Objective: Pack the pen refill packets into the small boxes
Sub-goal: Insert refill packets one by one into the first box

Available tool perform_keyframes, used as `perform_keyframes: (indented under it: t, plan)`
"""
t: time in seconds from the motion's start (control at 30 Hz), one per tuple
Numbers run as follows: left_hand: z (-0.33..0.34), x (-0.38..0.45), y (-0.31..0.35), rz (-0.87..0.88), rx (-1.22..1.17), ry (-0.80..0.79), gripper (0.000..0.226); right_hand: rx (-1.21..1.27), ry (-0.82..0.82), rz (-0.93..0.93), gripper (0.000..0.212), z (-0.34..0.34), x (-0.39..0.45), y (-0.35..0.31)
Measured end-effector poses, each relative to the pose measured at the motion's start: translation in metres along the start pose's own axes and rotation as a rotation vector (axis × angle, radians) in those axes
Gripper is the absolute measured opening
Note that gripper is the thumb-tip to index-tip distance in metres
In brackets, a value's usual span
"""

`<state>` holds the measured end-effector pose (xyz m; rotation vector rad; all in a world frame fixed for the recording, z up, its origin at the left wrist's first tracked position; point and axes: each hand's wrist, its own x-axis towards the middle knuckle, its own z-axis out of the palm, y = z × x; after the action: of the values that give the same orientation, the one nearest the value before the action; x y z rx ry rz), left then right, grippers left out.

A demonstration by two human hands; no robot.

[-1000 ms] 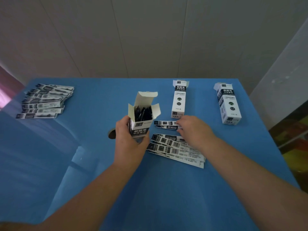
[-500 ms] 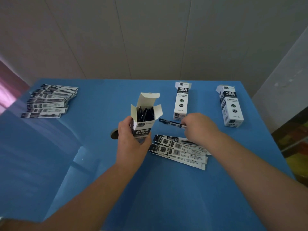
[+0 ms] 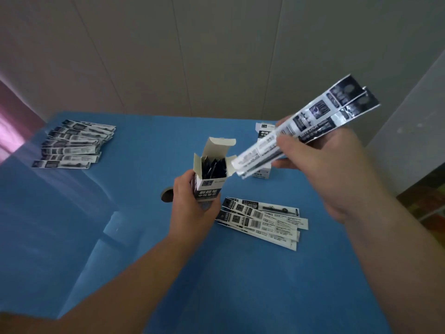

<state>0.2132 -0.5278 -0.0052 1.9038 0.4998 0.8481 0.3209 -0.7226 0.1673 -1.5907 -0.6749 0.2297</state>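
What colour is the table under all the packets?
Blue: the table has a plain blue top, seen clearly in the head view.

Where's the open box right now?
In the head view the open box stands upright at table centre, gripped by the left hand, just left of the loose packet pile.
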Motion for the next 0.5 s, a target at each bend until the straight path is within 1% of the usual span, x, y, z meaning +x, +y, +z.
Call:
perform_keyframes:
  t: [0.07, 0.2, 0.4, 0.5]
  plan:
    - [0.000, 0.000, -0.001, 0.025, 0.006, 0.016, 0.055, 0.033, 0.002, -0.035, 0.015, 0.016, -0.006, -0.006]
    - [0.001, 0.001, -0.001, 0.032, 0.022, 0.031, 0.061, 0.042, 0.071, 0.029, 0.007, 0.044, -0.010, -0.004]
    - [0.000, 0.000, 0.002, 0.047, 0.037, 0.022, 0.061, -0.107, 0.146, 0.075, 0.021, 0.054, -0.004, 0.000]
    - [0.000, -0.001, 0.004, 0.047, 0.036, 0.014, 0.060, -0.137, 0.151, 0.074, 0.019, 0.053, 0.000, -0.004]
